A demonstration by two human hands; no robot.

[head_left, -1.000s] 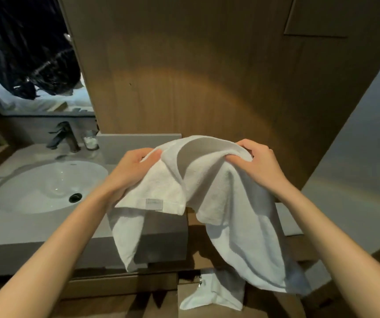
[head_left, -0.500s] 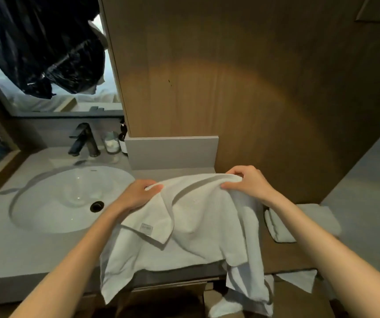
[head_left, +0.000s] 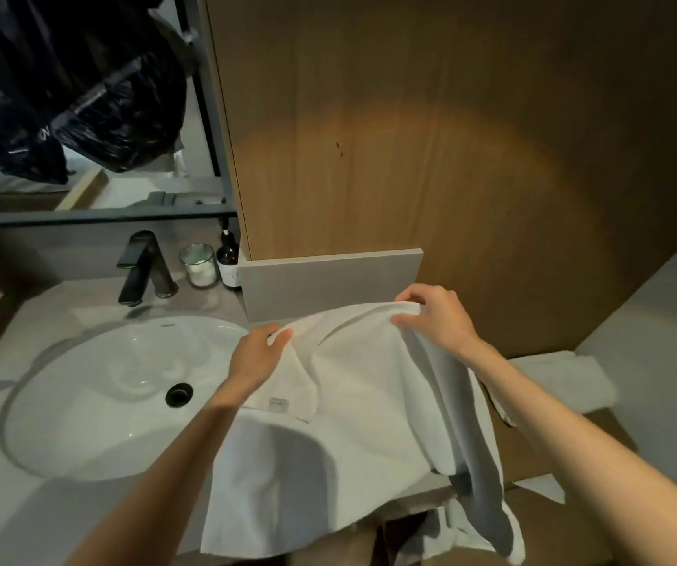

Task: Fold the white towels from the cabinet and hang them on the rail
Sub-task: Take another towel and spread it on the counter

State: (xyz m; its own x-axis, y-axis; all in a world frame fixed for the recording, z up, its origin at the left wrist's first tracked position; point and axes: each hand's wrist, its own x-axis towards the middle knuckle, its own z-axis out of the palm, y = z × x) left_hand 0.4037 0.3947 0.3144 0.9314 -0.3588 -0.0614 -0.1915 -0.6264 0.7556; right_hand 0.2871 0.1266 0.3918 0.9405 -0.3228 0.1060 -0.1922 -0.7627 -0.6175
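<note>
A white towel (head_left: 369, 410) lies spread over the grey counter (head_left: 14, 520) to the right of the sink, its lower edge hanging past the front. My left hand (head_left: 257, 355) grips the towel's upper left corner, which folds over and shows a small label. My right hand (head_left: 437, 316) pinches the upper right edge, lifted slightly above the counter. A second white towel (head_left: 565, 377), folded, lies on the wooden shelf to the right, partly hidden by my right forearm. No rail is in view.
A white oval sink (head_left: 96, 398) with a black drain fills the counter's left. Behind it stand a dark faucet (head_left: 141, 267), a glass jar (head_left: 199, 265) and a dark bottle (head_left: 228, 259). A wooden wall panel (head_left: 431, 136) rises behind, with a mirror (head_left: 83, 116) at left.
Both hands have brought the towel down from mid-air and forward onto the counter, where it now lies spread. The view has tilted down and the folded towel at right has come into sight.
</note>
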